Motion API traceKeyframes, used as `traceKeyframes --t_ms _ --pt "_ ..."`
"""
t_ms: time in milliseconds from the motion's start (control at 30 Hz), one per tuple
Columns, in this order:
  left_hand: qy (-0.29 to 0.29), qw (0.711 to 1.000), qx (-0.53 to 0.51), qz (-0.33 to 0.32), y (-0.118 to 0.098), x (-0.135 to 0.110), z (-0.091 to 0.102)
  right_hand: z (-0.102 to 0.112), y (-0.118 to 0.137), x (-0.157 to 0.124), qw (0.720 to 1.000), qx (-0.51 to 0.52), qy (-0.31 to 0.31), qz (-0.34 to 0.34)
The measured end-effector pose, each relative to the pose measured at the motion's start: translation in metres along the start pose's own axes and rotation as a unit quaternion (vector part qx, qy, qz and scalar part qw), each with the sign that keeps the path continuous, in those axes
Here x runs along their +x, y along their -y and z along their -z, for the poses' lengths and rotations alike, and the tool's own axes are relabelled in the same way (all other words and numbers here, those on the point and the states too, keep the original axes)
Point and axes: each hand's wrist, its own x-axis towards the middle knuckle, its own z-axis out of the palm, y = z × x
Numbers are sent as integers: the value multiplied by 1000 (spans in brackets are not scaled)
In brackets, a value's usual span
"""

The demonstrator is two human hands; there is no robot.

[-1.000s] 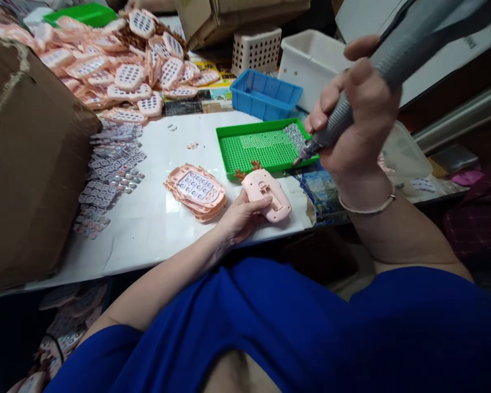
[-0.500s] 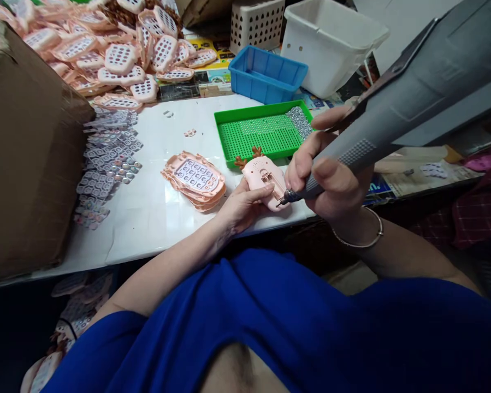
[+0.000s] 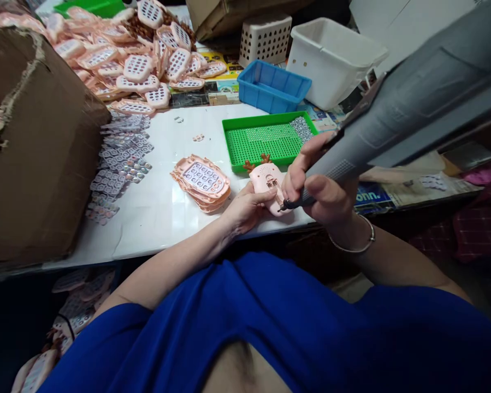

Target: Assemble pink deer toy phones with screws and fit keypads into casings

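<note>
A pale pink plastic toy shell with brown antlers [image 3: 265,176] sits just right of the frame's centre, its back with an open rectangular recess facing up. The left hand [image 3: 245,212] grips its lower left side, thumb laid across the back. The right hand [image 3: 334,201] is closed around a thick grey power screwdriver [image 3: 396,120], which slants in from the upper right, its dark tip at the shell's lower end. Left of the shell, a stack of peach plastic keypad panels [image 3: 206,183] lies on the white-topped bench [image 3: 159,142]. Above the shell, a shallow green perforated plastic tray [image 3: 245,155] carries small silver screws [image 3: 301,130] at its right end. Behind it stand a blue rectangular plastic bin [image 3: 265,98] and a white plastic tub [image 3: 327,79]. A heap of pink keypad pieces [image 3: 136,68] fills the upper left, near a brown cardboard box [image 3: 52,147] at the left edge.
</note>
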Motion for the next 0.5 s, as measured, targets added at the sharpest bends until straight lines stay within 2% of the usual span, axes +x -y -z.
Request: traceKeyframes --t_ms 100,233,333,433,500 --pt "-2 1000 0 8 0 -2 2 -3 17 16 999 45 -22 -15" --pt "7 1000 29 0 1 -11 9 5 37 31 993 4 -121 10" --pt "20 999 41 -20 -6 -28 16 19 36 35 975 -78 -201 47" --pt "15 997 2 -73 -23 -52 25 30 28 33 961 -131 -235 61" --pt "17 997 -24 -75 -37 -67 33 33 25 30 954 -138 -260 57"
